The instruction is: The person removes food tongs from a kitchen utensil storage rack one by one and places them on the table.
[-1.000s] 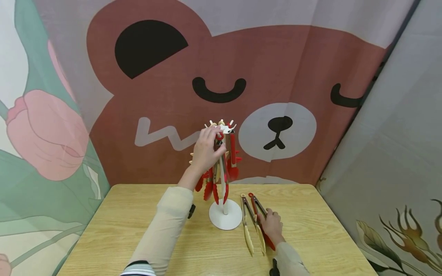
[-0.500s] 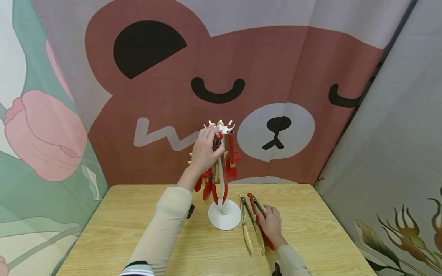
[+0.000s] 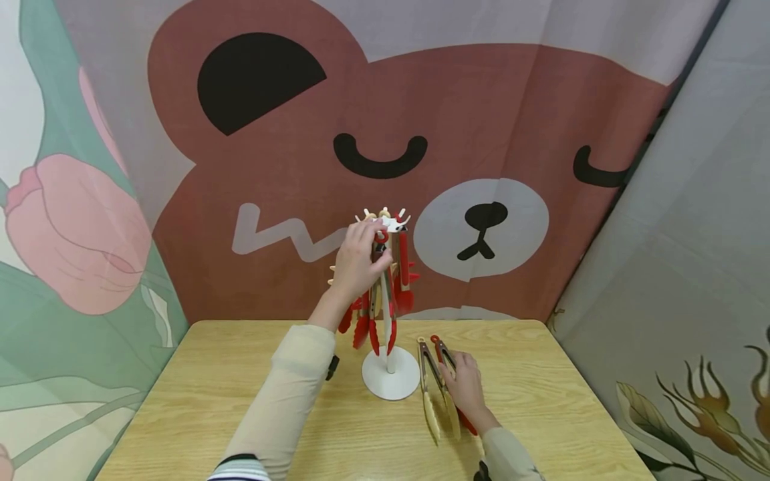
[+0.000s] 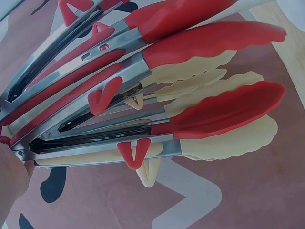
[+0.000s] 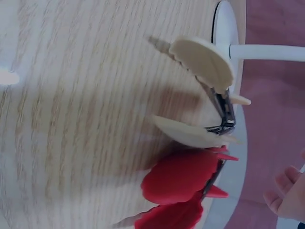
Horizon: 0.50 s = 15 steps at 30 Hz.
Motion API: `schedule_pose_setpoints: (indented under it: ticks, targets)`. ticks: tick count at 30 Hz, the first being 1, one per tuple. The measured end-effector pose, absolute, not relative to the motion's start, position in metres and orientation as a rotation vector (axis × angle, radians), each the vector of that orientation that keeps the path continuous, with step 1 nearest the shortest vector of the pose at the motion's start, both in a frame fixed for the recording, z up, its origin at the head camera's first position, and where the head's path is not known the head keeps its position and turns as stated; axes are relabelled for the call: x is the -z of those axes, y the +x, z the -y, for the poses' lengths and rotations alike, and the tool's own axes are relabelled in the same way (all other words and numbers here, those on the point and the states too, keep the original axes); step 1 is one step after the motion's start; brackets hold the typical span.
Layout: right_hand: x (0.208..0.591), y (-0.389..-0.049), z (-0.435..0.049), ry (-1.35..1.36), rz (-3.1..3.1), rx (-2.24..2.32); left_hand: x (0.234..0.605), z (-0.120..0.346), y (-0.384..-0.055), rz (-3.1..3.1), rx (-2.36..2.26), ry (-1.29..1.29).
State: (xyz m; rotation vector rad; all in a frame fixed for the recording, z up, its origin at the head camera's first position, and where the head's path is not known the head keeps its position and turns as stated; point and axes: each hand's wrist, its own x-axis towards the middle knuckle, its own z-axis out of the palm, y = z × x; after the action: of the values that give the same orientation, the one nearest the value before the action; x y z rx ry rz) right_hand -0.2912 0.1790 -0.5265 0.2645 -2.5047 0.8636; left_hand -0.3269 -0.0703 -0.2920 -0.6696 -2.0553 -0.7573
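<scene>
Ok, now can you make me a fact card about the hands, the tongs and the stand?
Left hand: near the top of the stand, at the hanging tongs; grip unclear
Right hand: over the red pair on the table; grip hidden
Lying down: red pair and cream pair, side by side
Stand: white, upright, round base
Hanging tongs: some red, some cream
Backdrop: big brown bear

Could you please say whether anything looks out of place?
Perhaps the cream tongs and red tongs lying on the table beside the white stand, since other tongs hang from it. No spill or damage shows.
</scene>
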Motion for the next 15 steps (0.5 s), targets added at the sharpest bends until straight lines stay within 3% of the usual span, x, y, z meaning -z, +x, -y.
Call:
schedule_pose_setpoints:
  ticks: [15]
  targets:
    - [0.505,-0.280,-0.163,0.456,2.339,-0.930,0.291,0.071,-0.326,2.063,0.758,-0.672]
